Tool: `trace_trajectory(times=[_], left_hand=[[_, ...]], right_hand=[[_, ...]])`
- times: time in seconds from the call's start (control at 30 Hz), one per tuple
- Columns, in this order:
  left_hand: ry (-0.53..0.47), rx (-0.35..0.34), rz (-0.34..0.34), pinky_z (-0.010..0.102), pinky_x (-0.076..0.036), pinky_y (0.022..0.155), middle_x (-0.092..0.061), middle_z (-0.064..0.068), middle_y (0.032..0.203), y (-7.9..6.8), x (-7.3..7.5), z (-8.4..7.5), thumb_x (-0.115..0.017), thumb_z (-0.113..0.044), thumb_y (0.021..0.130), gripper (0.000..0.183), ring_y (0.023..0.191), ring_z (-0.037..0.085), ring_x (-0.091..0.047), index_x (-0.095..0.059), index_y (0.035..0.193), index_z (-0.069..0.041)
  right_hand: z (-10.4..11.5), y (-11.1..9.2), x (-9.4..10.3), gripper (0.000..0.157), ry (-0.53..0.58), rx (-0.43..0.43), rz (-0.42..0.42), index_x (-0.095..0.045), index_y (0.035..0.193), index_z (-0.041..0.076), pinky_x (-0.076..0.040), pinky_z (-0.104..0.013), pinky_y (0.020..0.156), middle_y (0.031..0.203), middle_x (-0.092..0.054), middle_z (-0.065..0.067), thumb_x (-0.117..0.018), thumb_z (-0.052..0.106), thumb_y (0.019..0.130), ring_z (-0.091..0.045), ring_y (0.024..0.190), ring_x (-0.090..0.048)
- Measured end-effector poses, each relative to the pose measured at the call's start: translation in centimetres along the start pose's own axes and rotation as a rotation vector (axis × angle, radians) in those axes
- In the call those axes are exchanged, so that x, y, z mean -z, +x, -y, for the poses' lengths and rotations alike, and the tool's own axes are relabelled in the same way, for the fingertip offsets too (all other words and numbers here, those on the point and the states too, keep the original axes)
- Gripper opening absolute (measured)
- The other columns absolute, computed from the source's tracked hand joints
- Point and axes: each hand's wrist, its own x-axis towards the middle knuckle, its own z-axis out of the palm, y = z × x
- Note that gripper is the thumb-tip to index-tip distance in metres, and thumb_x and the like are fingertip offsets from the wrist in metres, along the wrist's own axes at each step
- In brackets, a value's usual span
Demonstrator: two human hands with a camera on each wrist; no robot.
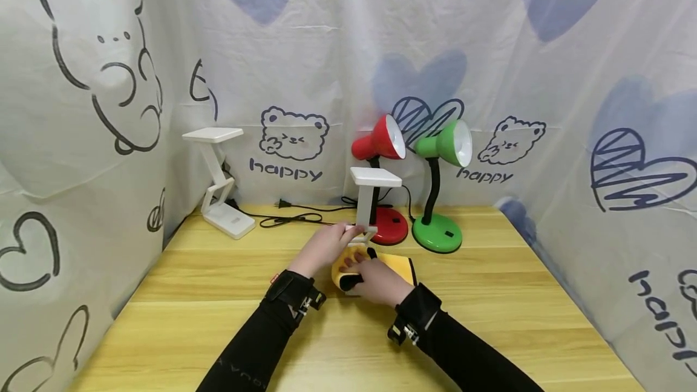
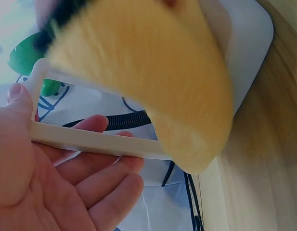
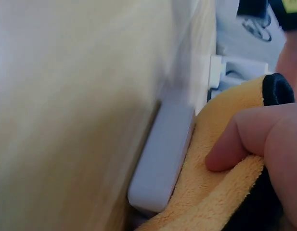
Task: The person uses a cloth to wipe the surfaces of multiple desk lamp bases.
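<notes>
A white folding desk lamp [image 1: 376, 178] stands mid-table, its flat head raised. My left hand [image 1: 325, 248] grips its slim hinged arm; in the left wrist view the thumb and fingers are around the open white frame [image 2: 90, 140]. With my right hand [image 1: 377, 281] I hold a yellow cloth [image 1: 397, 264] with black edging over the lamp's base. Most of the base is hidden by the cloth, but one edge of the base [image 3: 160, 159] shows in the right wrist view, with the bunched cloth [image 3: 230, 110] against it.
Behind the lamp stand a red desk lamp [image 1: 390, 225] and a green desk lamp [image 1: 437, 235]. A second white folding lamp [image 1: 229, 219] is at the back left. Black cords [image 1: 291, 218] lie along the rear of the wooden table [image 1: 190, 319], and a printed curtain [image 1: 305, 65] surrounds it.
</notes>
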Motion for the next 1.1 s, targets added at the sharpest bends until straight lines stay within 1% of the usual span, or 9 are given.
trace_trajectory(times=[0.2,0.4,0.43,0.5,0.67,0.77,0.93,1.03,1.1], left_hand=[[0.019,-0.009,-0.014,0.034,-0.045,0.074,-0.067,0.001,0.101,-0.1,0.0,0.1,-0.019,-0.072,0.094,0.065,0.084,0.016,-0.06,-0.064,0.119,-0.032],[0.008,0.004,-0.012,0.037,-0.049,0.088,-0.067,-0.005,0.115,-0.2,0.1,0.2,-0.019,-0.072,0.094,0.063,0.103,0.015,-0.063,-0.064,0.115,-0.034],[0.007,0.0,-0.009,0.038,-0.049,0.091,-0.067,-0.005,0.118,-0.1,0.1,0.3,-0.019,-0.072,0.094,0.063,0.106,0.015,-0.062,-0.063,0.119,-0.036],[-0.001,-0.003,-0.003,0.038,-0.048,0.093,-0.066,-0.005,0.121,-0.1,0.1,0.2,-0.018,-0.073,0.093,0.063,0.108,0.015,-0.062,-0.061,0.124,-0.038],[0.006,-0.011,0.001,0.036,-0.048,0.088,-0.067,-0.002,0.118,0.0,0.1,0.2,-0.017,-0.072,0.094,0.064,0.102,0.014,-0.062,-0.061,0.125,-0.037],[0.018,-0.009,0.004,0.034,-0.046,0.08,-0.068,-0.001,0.107,0.1,0.1,0.3,-0.016,-0.073,0.093,0.065,0.092,0.014,-0.061,-0.061,0.125,-0.036],[0.018,-0.015,0.006,0.034,-0.042,0.071,-0.061,0.0,0.081,0.2,0.0,0.3,-0.018,-0.074,0.093,0.065,0.075,0.016,-0.056,-0.062,0.119,-0.035],[0.016,-0.03,0.002,0.033,-0.041,0.064,-0.053,0.002,0.069,0.1,0.0,0.3,-0.019,-0.072,0.094,0.061,0.064,0.017,-0.051,-0.064,0.114,-0.035],[-0.002,-0.04,0.004,0.032,-0.042,0.063,-0.055,0.003,0.069,0.1,0.0,0.3,-0.021,-0.07,0.095,0.058,0.062,0.016,-0.053,-0.065,0.111,-0.035]], right_hand=[[2.3,-3.1,0.2,0.037,0.054,-0.031,0.059,-0.057,0.135,0.024,-0.036,-0.045,0.109,0.148,-0.045,-0.006,-0.051,0.029,0.099,-0.031,0.14,-0.035],[3.3,-4.8,0.4,0.043,0.03,-0.011,0.082,-0.057,0.136,0.025,-0.036,-0.046,0.11,0.147,-0.046,-0.003,-0.058,0.017,0.093,-0.026,0.142,-0.033],[3.3,-4.8,0.3,0.046,0.027,-0.01,0.078,-0.057,0.136,0.025,-0.037,-0.046,0.109,0.147,-0.046,-0.003,-0.058,0.015,0.091,-0.026,0.142,-0.033],[3.2,-4.6,0.3,0.048,0.037,-0.018,0.071,-0.057,0.135,0.026,-0.038,-0.046,0.108,0.148,-0.045,-0.003,-0.058,0.011,0.09,-0.026,0.142,-0.033],[2.5,-3.5,0.3,0.041,0.074,-0.033,0.056,-0.06,0.133,0.027,-0.034,-0.047,0.11,0.147,-0.046,-0.001,-0.054,0.016,0.094,-0.025,0.142,-0.033],[2.0,-2.6,0.5,0.036,0.083,-0.035,0.047,-0.06,0.133,0.026,-0.03,-0.048,0.113,0.146,-0.048,0.0,-0.052,0.024,0.098,-0.025,0.142,-0.033],[0.5,-0.5,0.5,0.036,0.068,-0.02,0.028,-0.061,0.132,0.025,-0.033,-0.043,0.112,0.142,-0.052,-0.001,-0.054,0.027,0.097,-0.025,0.14,-0.036],[-0.4,0.8,0.5,0.027,0.046,0.021,-0.008,-0.072,0.117,0.02,-0.043,-0.038,0.104,0.134,-0.06,-0.002,-0.056,0.029,0.096,-0.024,0.13,-0.05],[-1.0,1.6,0.5,0.023,0.044,0.034,-0.03,-0.076,0.097,0.014,-0.05,-0.033,0.089,0.123,-0.065,-0.003,-0.057,0.028,0.096,-0.02,0.107,-0.064]])
